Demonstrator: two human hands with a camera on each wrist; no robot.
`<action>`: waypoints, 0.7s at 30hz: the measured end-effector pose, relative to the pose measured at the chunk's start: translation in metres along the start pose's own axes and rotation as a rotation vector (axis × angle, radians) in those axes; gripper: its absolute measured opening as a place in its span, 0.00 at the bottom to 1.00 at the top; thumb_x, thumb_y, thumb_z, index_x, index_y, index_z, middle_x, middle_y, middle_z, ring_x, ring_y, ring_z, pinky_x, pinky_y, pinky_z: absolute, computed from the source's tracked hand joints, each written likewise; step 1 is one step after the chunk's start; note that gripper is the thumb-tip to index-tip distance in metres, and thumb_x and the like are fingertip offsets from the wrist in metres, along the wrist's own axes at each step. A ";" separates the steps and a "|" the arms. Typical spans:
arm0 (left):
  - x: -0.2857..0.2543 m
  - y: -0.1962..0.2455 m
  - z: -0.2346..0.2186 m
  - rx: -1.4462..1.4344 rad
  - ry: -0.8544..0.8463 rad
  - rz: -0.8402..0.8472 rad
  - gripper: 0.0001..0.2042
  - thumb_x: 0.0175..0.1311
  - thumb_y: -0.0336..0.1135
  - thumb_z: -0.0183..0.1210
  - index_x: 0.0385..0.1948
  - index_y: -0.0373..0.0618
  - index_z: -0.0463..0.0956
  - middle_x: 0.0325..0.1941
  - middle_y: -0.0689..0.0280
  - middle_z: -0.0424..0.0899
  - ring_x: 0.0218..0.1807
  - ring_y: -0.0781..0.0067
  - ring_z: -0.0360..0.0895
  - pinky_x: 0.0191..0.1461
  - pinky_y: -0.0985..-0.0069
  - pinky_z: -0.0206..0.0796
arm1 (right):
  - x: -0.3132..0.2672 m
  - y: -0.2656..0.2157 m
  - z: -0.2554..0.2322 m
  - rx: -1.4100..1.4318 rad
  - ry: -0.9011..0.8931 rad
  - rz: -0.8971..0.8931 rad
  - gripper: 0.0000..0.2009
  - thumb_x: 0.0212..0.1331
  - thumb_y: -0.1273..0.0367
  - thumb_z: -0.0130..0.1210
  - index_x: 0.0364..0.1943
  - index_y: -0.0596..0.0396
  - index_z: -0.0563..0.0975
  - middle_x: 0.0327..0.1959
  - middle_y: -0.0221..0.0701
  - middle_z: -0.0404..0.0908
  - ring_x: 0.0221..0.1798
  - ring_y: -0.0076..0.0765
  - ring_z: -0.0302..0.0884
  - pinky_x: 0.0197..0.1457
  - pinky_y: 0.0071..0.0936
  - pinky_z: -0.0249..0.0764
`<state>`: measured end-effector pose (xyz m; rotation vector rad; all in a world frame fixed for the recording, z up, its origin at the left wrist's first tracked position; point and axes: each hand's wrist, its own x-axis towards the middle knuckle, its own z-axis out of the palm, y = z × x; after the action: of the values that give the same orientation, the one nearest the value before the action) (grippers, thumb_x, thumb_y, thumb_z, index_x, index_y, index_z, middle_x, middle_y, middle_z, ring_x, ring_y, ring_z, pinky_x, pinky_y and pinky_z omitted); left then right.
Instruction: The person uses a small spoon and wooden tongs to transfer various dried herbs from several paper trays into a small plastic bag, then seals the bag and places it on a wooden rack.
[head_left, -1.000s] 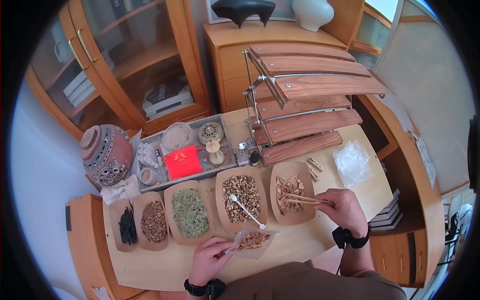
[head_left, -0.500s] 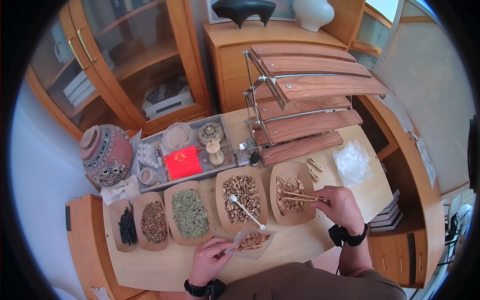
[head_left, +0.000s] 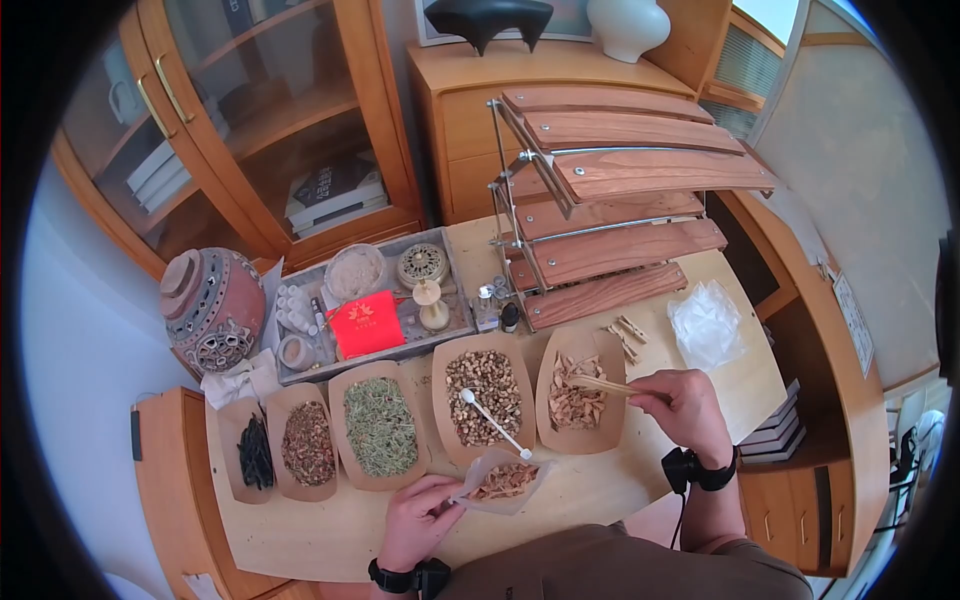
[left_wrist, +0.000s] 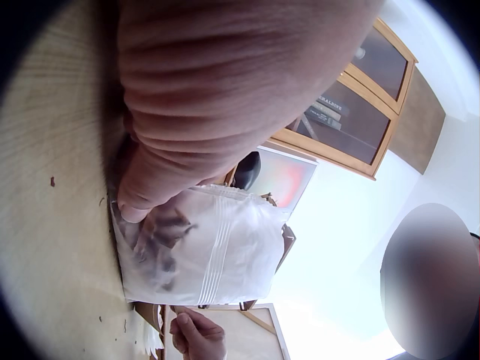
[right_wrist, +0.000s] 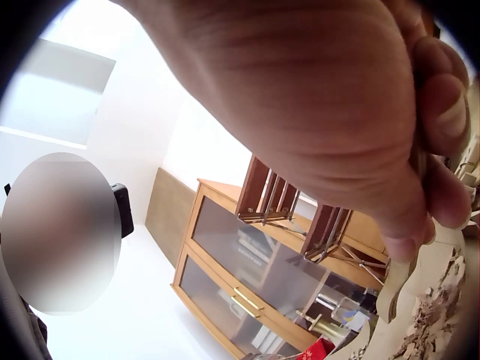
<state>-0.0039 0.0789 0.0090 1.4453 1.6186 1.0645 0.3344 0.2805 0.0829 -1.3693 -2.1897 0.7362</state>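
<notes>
My left hand [head_left: 418, 515] pinches the edge of a small translucent bag [left_wrist: 247, 244] by the table's front edge. Dried brown chips [head_left: 503, 482] show inside its opening. My right hand [head_left: 690, 412] holds a pair of wooden tweezers [head_left: 608, 385] between thumb and fingers. The tweezer tips are close together over the rightmost paper tray [head_left: 585, 442], which holds pale brown dried chips [head_left: 577, 410]. A white spoon [head_left: 490, 420] lies across the neighbouring tray of brown chopped pieces [head_left: 465, 372].
Further left stand trays of green dried herb [head_left: 380, 425], reddish bits [head_left: 309, 445] and dark strips [head_left: 254, 455]. Behind are a grey tray [head_left: 450, 290] with a red packet [head_left: 365, 325], a slatted wooden rack [head_left: 625, 255], clothespins [head_left: 628, 335] and clear plastic bags [head_left: 705, 325].
My right hand moved the tweezers left into the chip tray, then slightly up; their tips have come together. The chip tray shifted slightly left. My left hand keeps its place with the bag.
</notes>
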 end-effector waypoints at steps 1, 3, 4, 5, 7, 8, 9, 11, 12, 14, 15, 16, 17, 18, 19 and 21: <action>0.000 0.000 0.000 0.004 0.001 0.003 0.15 0.59 0.24 0.72 0.49 0.43 0.90 0.44 0.65 0.89 0.24 0.81 0.75 0.29 0.80 0.68 | 0.000 0.002 0.001 -0.009 0.005 -0.016 0.09 0.57 0.70 0.73 0.40 0.58 0.90 0.32 0.41 0.89 0.31 0.48 0.87 0.36 0.35 0.80; 0.000 0.000 0.000 0.009 0.004 0.005 0.15 0.59 0.24 0.72 0.49 0.43 0.90 0.44 0.65 0.89 0.24 0.81 0.75 0.29 0.80 0.68 | 0.000 0.003 0.001 -0.016 0.009 -0.034 0.09 0.57 0.71 0.73 0.40 0.58 0.90 0.32 0.41 0.89 0.30 0.47 0.86 0.35 0.34 0.80; 0.000 0.001 -0.001 0.005 0.003 0.000 0.15 0.59 0.23 0.72 0.49 0.43 0.90 0.44 0.64 0.89 0.24 0.81 0.75 0.29 0.80 0.68 | -0.001 0.001 0.000 0.037 -0.007 0.001 0.09 0.58 0.71 0.74 0.41 0.58 0.90 0.31 0.40 0.89 0.29 0.44 0.86 0.34 0.32 0.79; 0.000 0.001 -0.001 0.001 0.001 -0.005 0.15 0.59 0.23 0.72 0.49 0.42 0.90 0.43 0.64 0.89 0.24 0.80 0.76 0.30 0.80 0.68 | -0.002 0.000 -0.002 0.091 -0.024 0.039 0.09 0.58 0.72 0.74 0.42 0.59 0.90 0.30 0.40 0.88 0.27 0.40 0.85 0.32 0.31 0.78; 0.000 0.001 0.000 0.004 0.000 -0.006 0.14 0.59 0.23 0.72 0.48 0.41 0.90 0.43 0.64 0.89 0.24 0.80 0.75 0.30 0.80 0.68 | -0.004 -0.004 -0.004 0.149 -0.045 0.033 0.09 0.59 0.72 0.74 0.42 0.59 0.90 0.29 0.39 0.88 0.27 0.38 0.84 0.32 0.30 0.77; 0.000 0.000 0.000 0.006 -0.001 -0.006 0.14 0.59 0.24 0.72 0.48 0.41 0.90 0.43 0.64 0.89 0.24 0.80 0.75 0.30 0.79 0.67 | -0.005 -0.007 -0.005 0.207 -0.065 0.027 0.09 0.59 0.73 0.74 0.43 0.59 0.90 0.28 0.38 0.87 0.26 0.35 0.82 0.31 0.28 0.76; -0.001 0.000 0.000 0.007 0.000 -0.008 0.14 0.59 0.24 0.72 0.48 0.41 0.90 0.43 0.64 0.89 0.24 0.80 0.75 0.30 0.79 0.67 | -0.006 -0.011 -0.006 0.209 -0.067 0.027 0.09 0.59 0.73 0.74 0.43 0.59 0.90 0.28 0.38 0.87 0.26 0.35 0.82 0.31 0.28 0.76; -0.001 -0.001 0.000 0.007 0.001 -0.010 0.13 0.59 0.24 0.72 0.47 0.39 0.89 0.43 0.63 0.89 0.24 0.80 0.74 0.29 0.78 0.67 | -0.006 -0.020 -0.008 0.258 -0.091 -0.018 0.10 0.60 0.73 0.74 0.44 0.60 0.89 0.27 0.37 0.86 0.25 0.32 0.81 0.31 0.27 0.75; 0.000 -0.001 0.000 0.007 0.003 -0.010 0.13 0.59 0.24 0.72 0.47 0.39 0.89 0.43 0.63 0.89 0.24 0.80 0.74 0.29 0.78 0.67 | -0.005 -0.021 -0.007 0.258 -0.092 -0.020 0.10 0.60 0.73 0.74 0.44 0.60 0.89 0.27 0.37 0.86 0.25 0.32 0.81 0.31 0.27 0.75; -0.001 -0.001 0.000 0.003 0.007 0.002 0.13 0.60 0.25 0.73 0.47 0.40 0.89 0.42 0.64 0.89 0.23 0.79 0.74 0.29 0.78 0.66 | -0.004 -0.023 -0.004 0.303 -0.097 -0.066 0.10 0.59 0.74 0.74 0.43 0.61 0.89 0.28 0.38 0.86 0.26 0.32 0.80 0.31 0.27 0.74; -0.001 0.001 0.000 0.004 0.011 -0.002 0.13 0.60 0.25 0.73 0.47 0.40 0.89 0.42 0.64 0.89 0.23 0.79 0.74 0.29 0.78 0.66 | -0.003 -0.023 -0.003 0.305 -0.102 -0.069 0.10 0.59 0.74 0.74 0.43 0.61 0.89 0.28 0.38 0.86 0.26 0.32 0.80 0.31 0.27 0.74; 0.000 0.004 0.000 0.006 0.027 -0.005 0.11 0.59 0.24 0.73 0.44 0.40 0.90 0.41 0.64 0.89 0.23 0.81 0.72 0.28 0.78 0.64 | -0.002 -0.022 -0.003 0.294 -0.099 -0.070 0.09 0.59 0.74 0.74 0.43 0.61 0.89 0.28 0.38 0.86 0.26 0.32 0.80 0.32 0.27 0.74; 0.001 0.006 0.001 0.008 0.042 -0.010 0.10 0.58 0.24 0.73 0.41 0.39 0.90 0.40 0.64 0.89 0.23 0.82 0.70 0.28 0.78 0.62 | -0.002 -0.022 -0.003 0.283 -0.097 -0.070 0.09 0.59 0.74 0.74 0.43 0.61 0.89 0.28 0.38 0.86 0.27 0.32 0.80 0.32 0.27 0.74; 0.001 0.007 0.001 0.009 0.047 -0.016 0.10 0.58 0.24 0.73 0.41 0.39 0.90 0.40 0.64 0.89 0.23 0.82 0.70 0.28 0.78 0.62 | -0.002 -0.021 -0.002 0.286 -0.104 -0.072 0.09 0.59 0.74 0.74 0.43 0.61 0.89 0.28 0.38 0.86 0.27 0.32 0.80 0.32 0.27 0.74; 0.002 0.007 0.001 -0.004 0.047 -0.009 0.10 0.57 0.24 0.73 0.42 0.39 0.90 0.40 0.64 0.89 0.23 0.82 0.69 0.28 0.78 0.61 | -0.003 -0.020 -0.001 0.294 -0.091 -0.066 0.09 0.59 0.75 0.74 0.43 0.61 0.89 0.27 0.37 0.86 0.26 0.32 0.80 0.32 0.27 0.74; 0.002 0.009 0.001 -0.016 0.049 -0.009 0.10 0.57 0.24 0.73 0.42 0.39 0.90 0.40 0.63 0.89 0.23 0.81 0.69 0.28 0.77 0.61 | -0.004 -0.019 0.001 0.305 -0.084 -0.057 0.09 0.59 0.75 0.74 0.43 0.61 0.89 0.27 0.37 0.86 0.26 0.32 0.80 0.32 0.27 0.74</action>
<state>0.0004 0.0817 0.0169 1.4101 1.6454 1.1136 0.3229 0.2699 0.0941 -1.1358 -2.0637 1.0726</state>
